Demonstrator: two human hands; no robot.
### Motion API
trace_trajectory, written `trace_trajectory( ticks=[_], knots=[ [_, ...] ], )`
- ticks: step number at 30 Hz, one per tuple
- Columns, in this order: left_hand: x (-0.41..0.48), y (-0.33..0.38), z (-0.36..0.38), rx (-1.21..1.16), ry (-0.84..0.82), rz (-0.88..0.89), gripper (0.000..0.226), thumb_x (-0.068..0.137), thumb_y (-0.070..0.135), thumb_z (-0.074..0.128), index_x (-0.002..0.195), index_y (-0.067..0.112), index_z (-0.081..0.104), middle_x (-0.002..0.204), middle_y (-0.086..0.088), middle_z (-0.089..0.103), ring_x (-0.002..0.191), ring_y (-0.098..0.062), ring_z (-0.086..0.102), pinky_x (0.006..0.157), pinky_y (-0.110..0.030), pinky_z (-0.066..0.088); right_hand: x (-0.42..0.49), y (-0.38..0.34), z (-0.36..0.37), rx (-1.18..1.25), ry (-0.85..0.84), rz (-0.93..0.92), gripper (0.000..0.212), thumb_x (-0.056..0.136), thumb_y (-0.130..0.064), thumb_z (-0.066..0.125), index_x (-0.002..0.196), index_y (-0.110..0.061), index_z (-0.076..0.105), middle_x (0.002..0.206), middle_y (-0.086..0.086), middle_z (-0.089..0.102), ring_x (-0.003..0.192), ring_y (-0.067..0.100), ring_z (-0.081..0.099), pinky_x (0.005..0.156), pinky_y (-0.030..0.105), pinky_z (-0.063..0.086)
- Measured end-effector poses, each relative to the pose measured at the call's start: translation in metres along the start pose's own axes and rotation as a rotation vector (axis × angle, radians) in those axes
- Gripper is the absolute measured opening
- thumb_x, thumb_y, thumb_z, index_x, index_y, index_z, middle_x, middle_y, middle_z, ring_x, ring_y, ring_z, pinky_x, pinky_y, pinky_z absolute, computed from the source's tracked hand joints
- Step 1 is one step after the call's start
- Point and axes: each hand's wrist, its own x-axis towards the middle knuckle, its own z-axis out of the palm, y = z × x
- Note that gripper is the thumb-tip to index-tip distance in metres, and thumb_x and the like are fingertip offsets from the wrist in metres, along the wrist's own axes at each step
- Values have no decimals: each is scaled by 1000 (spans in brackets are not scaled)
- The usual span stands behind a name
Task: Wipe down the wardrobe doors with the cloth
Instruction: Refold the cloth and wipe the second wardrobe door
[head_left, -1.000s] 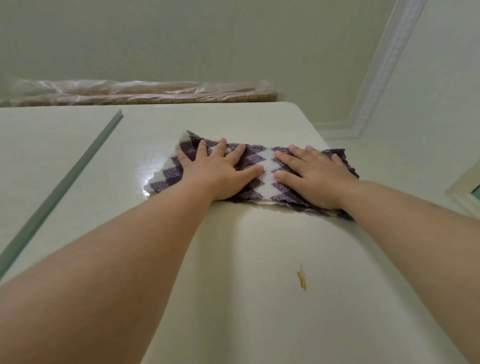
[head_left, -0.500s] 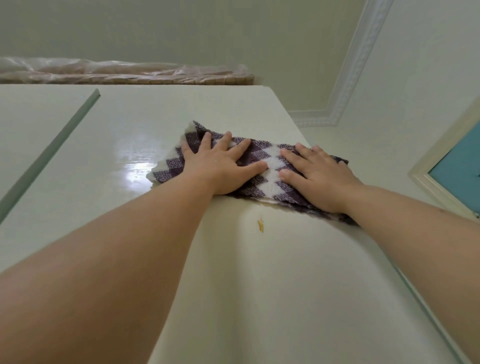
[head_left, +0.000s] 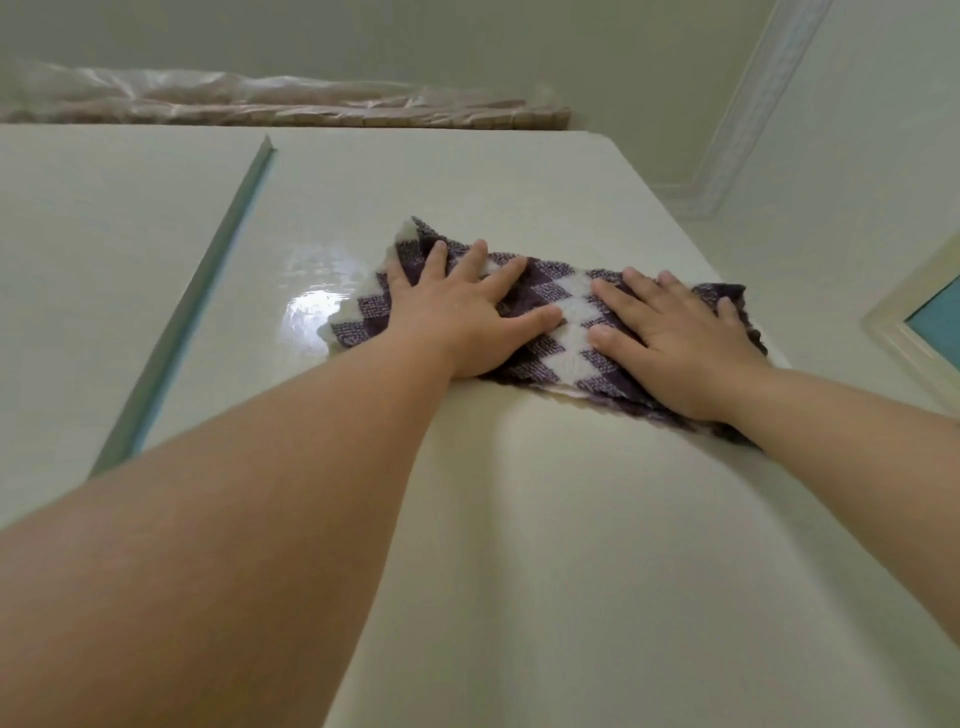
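— Because the view tilted steeply upward, what filled most of it?

— The wardrobe door (head_left: 519, 519), a pale glossy panel running up to its top edge, with a grey-green strip (head_left: 192, 306) marking the seam against the neighbouring door on the left. It was a flat face with nothing shut inside that I could see — the only thing stored was a plastic-wrapped bundle (head_left: 291, 106) lying along the wardrobe's top.

— And the cloth?

— The cloth (head_left: 566, 327), purple and white in zigzags, lay spread flat high on that door, just beside its right edge. I'd judge it was opened out wide so each pass covered more surface.

— How were the hands set?

— The left hand (head_left: 462, 322) and the right hand (head_left: 675, 343) both pressed palm-down on it, fingers spread and flat, thumbs nearly meeting — neither closed around anything. Pressure alone, I think, pinned the cloth against the upright panel. A wet sheen (head_left: 311, 306) glinted just left of it.
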Motion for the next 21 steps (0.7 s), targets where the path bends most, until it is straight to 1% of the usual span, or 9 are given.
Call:
trace_trajectory(
  ticks=[10, 14, 17, 21],
  knots=[
    [-30, -100, -10, 38, -1, -138, 81, 66, 87, 7, 140, 54, 0, 157, 11, -3, 144, -22, -5, 110, -57, -11, 21, -98, 9, 23, 10, -144, 60, 88, -66, 18, 144, -47, 5, 157, -12, -2, 143, 14, -5, 112, 56, -4],
    [-46, -130, -14, 10, -16, -193, 79, 70, 86, 12, 140, 53, 0, 157, 11, -4, 144, -22, -6, 113, -54, -3, 27, -130, 12, 23, 8, -196, 61, 88, -67, 17, 144, -46, 5, 157, -12, -2, 143, 14, -5, 111, 57, -5],
    [-55, -144, -13, 11, -1, -205, 79, 71, 85, 13, 142, 51, 0, 157, 8, -3, 144, -24, -3, 114, -49, 1, 27, -146, 14, 23, 9, -218, 61, 89, -67, 17, 144, -46, 5, 157, -12, -2, 143, 14, -5, 111, 57, -5],
    [-61, -149, -13, 17, 15, -210, 80, 71, 84, 11, 142, 49, 0, 157, 5, -1, 144, -25, 0, 114, -49, 2, 24, -152, 15, 17, 7, -229, 60, 89, -66, 16, 144, -46, 4, 157, -11, -2, 143, 14, -5, 112, 56, -5]
  ],
)
